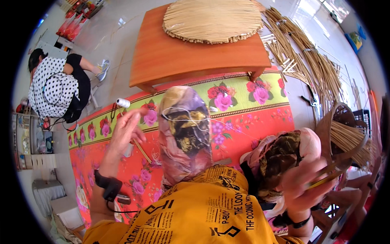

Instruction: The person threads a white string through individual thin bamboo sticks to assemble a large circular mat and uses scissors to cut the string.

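My left hand [129,129] hangs over the red floral cloth with fingers stretched and nothing visible in it. Near it lie a thin stick [143,153] and, farther off, a spool of white thread [123,103]. Loose white thread [185,114] loops over my left knee, covered in purple patterned fabric [185,160], and trails right across the cloth. At the right, above my other leg, my right hand [305,183] is smeared by motion. A narrow yellowish piece [324,181] shows at its fingers; whether they grip it is unclear.
Ahead stands a low orange table [195,59] bearing a round mat of thin sticks [213,20]. Bundled sticks [313,57] and cutters [311,100] lie right of it. A basket of sticks [347,136] is near my right hand. A seated person [57,85] is at left.
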A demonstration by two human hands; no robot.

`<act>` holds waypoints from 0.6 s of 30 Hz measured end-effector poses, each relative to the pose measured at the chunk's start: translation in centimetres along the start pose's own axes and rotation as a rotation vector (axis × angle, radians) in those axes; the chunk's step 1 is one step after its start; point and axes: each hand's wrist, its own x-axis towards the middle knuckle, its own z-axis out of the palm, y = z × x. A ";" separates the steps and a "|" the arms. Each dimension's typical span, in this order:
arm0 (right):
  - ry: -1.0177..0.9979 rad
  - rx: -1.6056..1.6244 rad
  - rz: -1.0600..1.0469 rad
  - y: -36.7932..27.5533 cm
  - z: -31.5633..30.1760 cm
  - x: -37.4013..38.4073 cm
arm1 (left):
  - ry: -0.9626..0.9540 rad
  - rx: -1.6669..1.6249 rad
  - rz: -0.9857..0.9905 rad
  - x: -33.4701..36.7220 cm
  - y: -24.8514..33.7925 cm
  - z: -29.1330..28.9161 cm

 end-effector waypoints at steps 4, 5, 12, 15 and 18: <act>0.361 -0.010 -0.242 -5.1 -7.2 0.3 | 0.370 0.327 0.218 1.5 -1.4 -2.9; 0.458 -0.078 -0.278 -5.6 -10.6 -0.6 | 0.394 0.229 0.284 1.3 0.5 -2.3; 1.044 -0.388 0.298 8.1 -30.0 -16.3 | -0.212 0.643 0.644 0.4 9.9 8.7; 1.082 -0.479 0.667 13.1 -30.3 -22.0 | -0.345 0.782 0.742 1.3 9.8 11.4; 1.111 -0.598 0.837 14.2 -30.5 -25.9 | -0.510 0.837 0.769 3.2 9.4 15.5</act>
